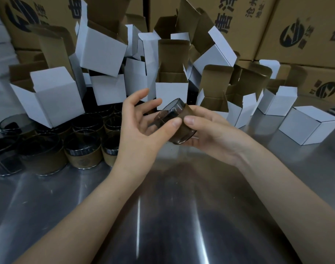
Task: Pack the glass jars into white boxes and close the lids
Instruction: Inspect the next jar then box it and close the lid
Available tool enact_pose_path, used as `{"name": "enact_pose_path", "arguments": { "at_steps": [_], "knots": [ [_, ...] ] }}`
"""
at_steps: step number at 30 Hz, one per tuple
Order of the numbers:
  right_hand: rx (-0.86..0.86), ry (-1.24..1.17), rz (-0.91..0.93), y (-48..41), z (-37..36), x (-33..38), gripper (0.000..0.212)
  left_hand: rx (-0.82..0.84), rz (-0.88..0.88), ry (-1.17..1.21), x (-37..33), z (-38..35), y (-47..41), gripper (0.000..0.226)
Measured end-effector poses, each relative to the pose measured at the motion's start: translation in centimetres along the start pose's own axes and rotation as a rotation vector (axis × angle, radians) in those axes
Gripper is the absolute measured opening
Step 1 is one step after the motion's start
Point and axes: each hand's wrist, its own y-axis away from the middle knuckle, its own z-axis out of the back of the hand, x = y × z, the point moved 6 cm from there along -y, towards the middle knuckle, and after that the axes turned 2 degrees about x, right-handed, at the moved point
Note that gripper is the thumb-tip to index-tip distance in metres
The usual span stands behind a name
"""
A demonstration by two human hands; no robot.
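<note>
Two bare hands are sharing one brown-sleeved dark glass jar [174,119], holding it tilted in the air above the shiny steel counter [162,216]. It is hanging just in front of an open white cardboard box [171,92] whose brown-lined lid is standing upright.

The likeliest failure is a slip while both hands are on it. The grip is landing partly on the paper sleeve, which may slide on smooth glass, and a fall onto the steel would probably crack or shatter the jar. Reaching forward is also risky. The heap of open white boxes [101,48] behind is leaning loosely and could topple if it is nudged. The cluster of sleeved glass jars [82,149] is standing close to the left forearm and could be knocked. A jar going in at this tilt could also catch on the box's inner flaps.

The left hand [138,128] is turning its palm toward the camera, thumb lying across the jar's side, tip nearly meeting the other thumb. Its upper fingers [143,94] are spreading free of the glass, while the lower ones seem to be backing the jar from behind. The right hand [214,134] is cradling from below, palm up, with fingers curling under the base and the thumb pressing the sleeve. Both forearms are converging from the lower corners.
</note>
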Motion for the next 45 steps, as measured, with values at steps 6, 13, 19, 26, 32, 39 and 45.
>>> {"name": "enact_pose_path", "arguments": {
  "at_steps": [6,13,19,26,32,39,45],
  "knots": [
    [0.104,-0.159,0.018,-0.2,-0.5,-0.1,0.04,0.003,0.037,0.036,0.0,0.1,-0.2,0.075],
    [0.217,-0.315,0.004,-0.2,-1.5,-0.4,0.039,0.054,0.153,0.081,1.3,-0.1,-0.3,0.077],
    [0.241,-0.47,-0.055,-0.2,-1.8,-0.8,0.048,0.108,0.209,0.138,1.7,-0.3,-0.4,0.075],
    [0.191,-0.501,-0.104,0.0,-2.0,-0.8,0.048,0.187,0.258,0.248,1.7,-0.8,-0.2,0.053],
    [0.056,-0.213,-0.076,0.0,-1.4,-0.6,0.052,0.117,0.261,0.221,1.8,-0.4,-0.3,0.055],
    [-0.146,0.009,0.07,0.1,-0.6,0.7,0.054,0.013,0.238,0.237,1.5,0.0,-0.4,0.049],
    [-0.117,0.068,0.14,0.6,-0.9,1.2,0.064,-0.038,0.231,0.184,1.3,0.3,-0.2,0.063]
  ]
}}
